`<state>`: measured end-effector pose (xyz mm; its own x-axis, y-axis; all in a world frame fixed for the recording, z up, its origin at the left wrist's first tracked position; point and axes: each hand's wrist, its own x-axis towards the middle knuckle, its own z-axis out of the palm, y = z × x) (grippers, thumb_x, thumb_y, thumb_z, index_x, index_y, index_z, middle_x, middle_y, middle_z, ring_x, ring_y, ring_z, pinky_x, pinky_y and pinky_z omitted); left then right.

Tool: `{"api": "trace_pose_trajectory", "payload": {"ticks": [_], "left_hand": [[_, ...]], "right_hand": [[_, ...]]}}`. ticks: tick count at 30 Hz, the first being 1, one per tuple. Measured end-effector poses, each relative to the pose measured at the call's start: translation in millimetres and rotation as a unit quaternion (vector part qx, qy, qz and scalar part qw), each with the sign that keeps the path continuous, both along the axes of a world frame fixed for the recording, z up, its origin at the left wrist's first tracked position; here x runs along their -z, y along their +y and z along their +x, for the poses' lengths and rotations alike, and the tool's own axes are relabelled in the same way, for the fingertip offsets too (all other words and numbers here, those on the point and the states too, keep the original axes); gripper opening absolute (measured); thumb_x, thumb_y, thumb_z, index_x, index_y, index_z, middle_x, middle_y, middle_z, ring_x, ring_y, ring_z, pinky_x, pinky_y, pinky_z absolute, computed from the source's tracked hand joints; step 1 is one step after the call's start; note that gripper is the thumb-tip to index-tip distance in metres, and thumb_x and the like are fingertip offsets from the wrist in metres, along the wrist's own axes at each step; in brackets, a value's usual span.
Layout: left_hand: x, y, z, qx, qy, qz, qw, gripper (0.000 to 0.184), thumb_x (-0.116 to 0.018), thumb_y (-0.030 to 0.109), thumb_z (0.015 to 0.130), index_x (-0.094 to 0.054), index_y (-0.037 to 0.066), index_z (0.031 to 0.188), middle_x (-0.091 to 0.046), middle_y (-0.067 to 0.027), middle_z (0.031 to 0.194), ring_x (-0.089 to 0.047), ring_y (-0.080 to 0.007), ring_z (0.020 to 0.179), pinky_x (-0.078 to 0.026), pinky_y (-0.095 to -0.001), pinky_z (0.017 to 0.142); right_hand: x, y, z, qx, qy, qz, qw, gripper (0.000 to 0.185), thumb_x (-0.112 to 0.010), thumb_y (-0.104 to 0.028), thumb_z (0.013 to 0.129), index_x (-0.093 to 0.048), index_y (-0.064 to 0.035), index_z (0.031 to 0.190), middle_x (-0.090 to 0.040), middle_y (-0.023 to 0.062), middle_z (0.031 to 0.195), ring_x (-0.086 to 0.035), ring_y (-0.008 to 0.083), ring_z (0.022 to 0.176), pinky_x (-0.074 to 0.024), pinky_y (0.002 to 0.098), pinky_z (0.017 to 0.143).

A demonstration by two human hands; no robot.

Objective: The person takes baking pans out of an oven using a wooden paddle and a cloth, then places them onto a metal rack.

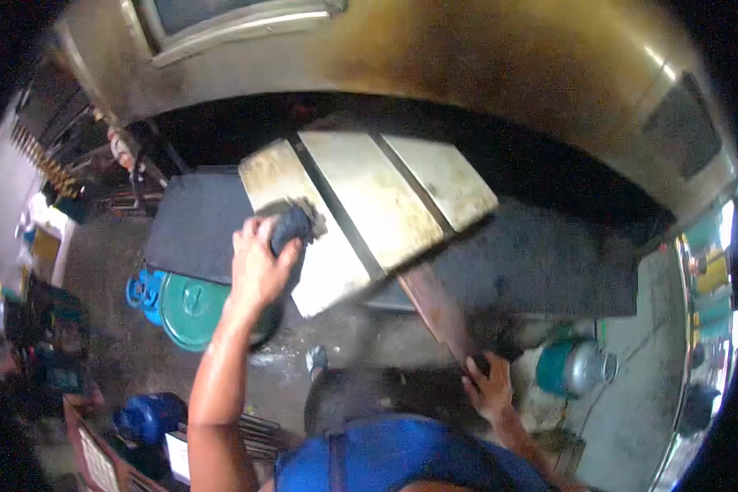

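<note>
Slats [375, 193], pale but smudged, meet a rag [293, 227] pinched by left fingers [247, 236]; right fingers [498, 373] clasp a bar [439, 310].

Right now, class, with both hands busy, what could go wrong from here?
If the right hand slips on the long brown wooden handle, the pale three-panel board might swing over the flat dark table.

The crumpled dark-grey cloth under the left hand could snag at the board's narrow dark strip.

Panelled board [373, 205] over bench [541, 266] before me, cloth [293, 230] in my left hand [260, 266] on board's left side, bar [441, 316] from near edge to my right hand [489, 387], tank [578, 369] right, lidded bin [193, 310] left.
</note>
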<state>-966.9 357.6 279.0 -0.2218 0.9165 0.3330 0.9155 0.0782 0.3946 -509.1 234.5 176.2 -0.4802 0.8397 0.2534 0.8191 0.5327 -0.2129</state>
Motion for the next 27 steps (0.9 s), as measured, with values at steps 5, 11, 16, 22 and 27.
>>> {"api": "trace_pose_trajectory", "payload": {"ticks": [5, 11, 16, 22, 27], "left_hand": [[-13.6, -39.5, 38.8, -0.026, -0.027, -0.053, 0.998, 0.047, -0.073, 0.024, 0.076, -0.063, 0.006, 0.118, -0.059, -0.0188, 0.114, -0.055, -0.0378, 0.104, -0.047, -0.0424, 0.092], [-20.1, -38.4, 4.9, -0.016, -0.109, -0.056, 0.992, 0.034, -0.07, 0.019, 0.077, -0.065, 0.001, 0.105, -0.066, -0.0235, 0.098, -0.065, -0.0408, 0.09, -0.052, -0.0449, 0.08], [-88.7, 58.4, -17.5, 0.019, -0.049, 0.062, 0.997, 0.035, -0.068, 0.025, 0.08, -0.067, 0.0, 0.104, -0.068, -0.0252, 0.093, -0.067, -0.0388, 0.09, -0.053, -0.0443, 0.078], [-32.6, 62.0, 94.6, 0.32, 0.017, -0.148, 0.936, 0.033, -0.065, 0.028, 0.08, -0.066, -0.002, 0.096, -0.068, -0.0218, 0.089, -0.067, -0.0359, 0.086, -0.054, -0.0443, 0.079], [-22.4, 32.4, 104.0, 0.397, 0.048, -0.083, 0.913, 0.029, -0.066, 0.029, 0.08, -0.066, 0.003, 0.093, -0.067, -0.0206, 0.09, -0.067, -0.0382, 0.087, -0.054, -0.0467, 0.079]], "right_hand": [[41.4, -3.8, 83.8, 0.084, 0.201, -0.167, 0.962, 0.042, -0.075, -0.018, 0.08, -0.065, -0.0092, 0.12, -0.054, 0.0262, 0.121, -0.055, 0.0443, 0.104, -0.0489, 0.053, 0.083], [-4.9, 27.2, 83.9, -0.084, 0.007, 0.008, 0.996, 0.043, -0.076, -0.015, 0.075, -0.066, -0.0056, 0.116, -0.053, 0.0244, 0.122, -0.054, 0.0415, 0.105, -0.0488, 0.0491, 0.085], [-9.4, 21.7, 75.8, -0.072, -0.01, 0.05, 0.996, 0.046, -0.076, -0.012, 0.073, -0.065, -0.0085, 0.117, -0.053, 0.0191, 0.121, -0.053, 0.0397, 0.104, -0.0488, 0.0467, 0.083], [-7.3, 12.7, 60.1, 0.01, -0.017, 0.068, 0.997, 0.05, -0.077, -0.015, 0.074, -0.064, -0.0158, 0.122, -0.054, 0.0171, 0.126, -0.053, 0.0399, 0.108, -0.045, 0.0508, 0.09], [-3.9, 3.2, 46.3, 0.062, -0.023, 0.057, 0.996, 0.047, -0.075, -0.011, 0.072, -0.066, -0.0121, 0.117, -0.054, 0.017, 0.126, -0.052, 0.0395, 0.109, -0.042, 0.0504, 0.092]]}}
